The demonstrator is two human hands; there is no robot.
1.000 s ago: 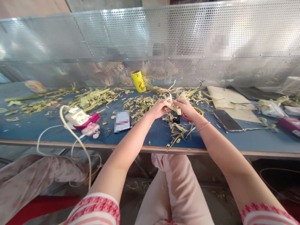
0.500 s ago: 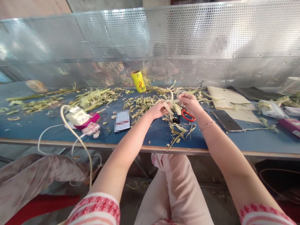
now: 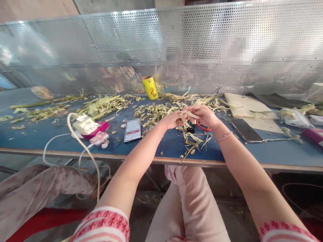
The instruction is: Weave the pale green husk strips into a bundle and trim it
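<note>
My left hand and my right hand meet above the blue table, both gripping a pale dried leaf strip held between them. Just below and behind the hands lie red-handled scissors, partly hidden by my right hand. A heap of cut leaf scraps lies under the hands, reaching the table's front edge. More green and pale leaf strips spread over the back of the table to the left.
A yellow roll stands at the back by the perforated metal screen. Left are a pink and white charger with cable and a card. Right are a dark phone, boards and white devices.
My right hand lifted away from the left, pulling the strip, then came back down close to the left hand. The view shifted slightly.
</note>
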